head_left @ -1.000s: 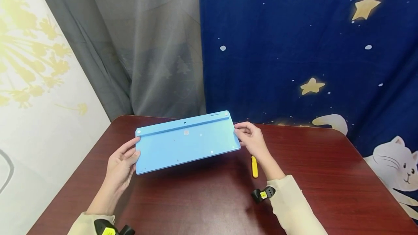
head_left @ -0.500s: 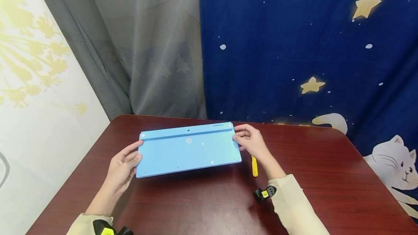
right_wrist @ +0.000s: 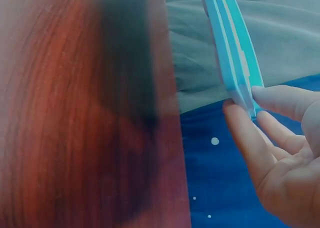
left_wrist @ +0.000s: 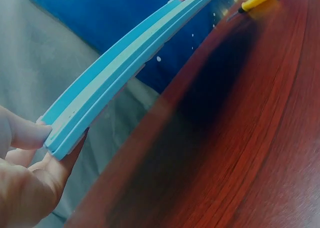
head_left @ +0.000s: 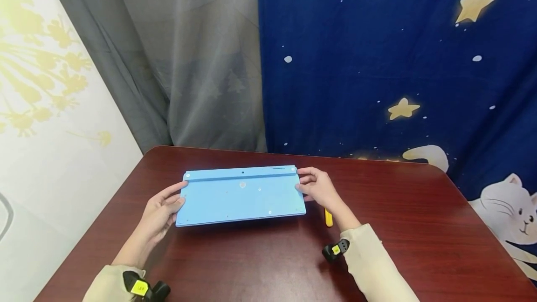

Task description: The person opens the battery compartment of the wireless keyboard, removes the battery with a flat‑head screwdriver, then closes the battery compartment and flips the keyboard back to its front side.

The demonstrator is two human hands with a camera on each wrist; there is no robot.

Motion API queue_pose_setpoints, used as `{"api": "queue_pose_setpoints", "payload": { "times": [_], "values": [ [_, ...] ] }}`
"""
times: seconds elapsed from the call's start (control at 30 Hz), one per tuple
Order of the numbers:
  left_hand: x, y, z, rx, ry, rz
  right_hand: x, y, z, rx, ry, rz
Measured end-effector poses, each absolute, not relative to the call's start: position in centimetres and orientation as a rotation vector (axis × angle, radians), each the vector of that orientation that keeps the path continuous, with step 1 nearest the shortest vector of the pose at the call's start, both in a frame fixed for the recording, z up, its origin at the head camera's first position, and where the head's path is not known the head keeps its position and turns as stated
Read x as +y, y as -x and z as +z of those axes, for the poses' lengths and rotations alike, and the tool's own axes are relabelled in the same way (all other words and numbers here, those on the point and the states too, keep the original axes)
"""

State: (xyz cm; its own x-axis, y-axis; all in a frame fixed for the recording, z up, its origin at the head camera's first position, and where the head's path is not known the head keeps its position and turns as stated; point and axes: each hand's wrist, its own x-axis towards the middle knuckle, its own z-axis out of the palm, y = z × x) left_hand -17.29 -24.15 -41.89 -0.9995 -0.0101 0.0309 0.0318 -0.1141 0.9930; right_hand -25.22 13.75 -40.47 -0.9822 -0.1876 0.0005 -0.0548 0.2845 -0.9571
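Note:
A light blue keyboard is held up over the table with its underside facing me. It shows a raised bar along its far edge, small screw holes and a pale round spot; the key side is turned away. My left hand pinches its left end between thumb and fingers. At the opposite end, my right hand grips the edge the same way, thumb on the underside. The right wrist view shows thumb and fingers of the right hand on either side of the keyboard.
A screwdriver with a yellow handle lies on the dark red table, partly hidden behind my right hand in the head view. Grey and blue curtains hang behind the table, and a white patterned panel stands at left.
The keyboard has come down, its right end more than its left, so it now sits nearly level. Both hands keep their hold; the right hand has lowered and shifted slightly left.

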Motion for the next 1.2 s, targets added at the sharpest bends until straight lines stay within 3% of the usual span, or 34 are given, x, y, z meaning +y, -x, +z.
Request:
{"api": "queue_pose_setpoints", "payload": {
  "times": [0.47,1.2],
  "values": [
    [-25.8,19.3,-43.1,-2.294,0.097,-2.405,13.2,25.1,-41.9,2.424,0.162,-1.7],
    [-25.5,22.8,-43.2,-2.766,0.048,-1.918,12.6,26.2,-44.1,2.366,0.091,-1.787]
  ]
}}
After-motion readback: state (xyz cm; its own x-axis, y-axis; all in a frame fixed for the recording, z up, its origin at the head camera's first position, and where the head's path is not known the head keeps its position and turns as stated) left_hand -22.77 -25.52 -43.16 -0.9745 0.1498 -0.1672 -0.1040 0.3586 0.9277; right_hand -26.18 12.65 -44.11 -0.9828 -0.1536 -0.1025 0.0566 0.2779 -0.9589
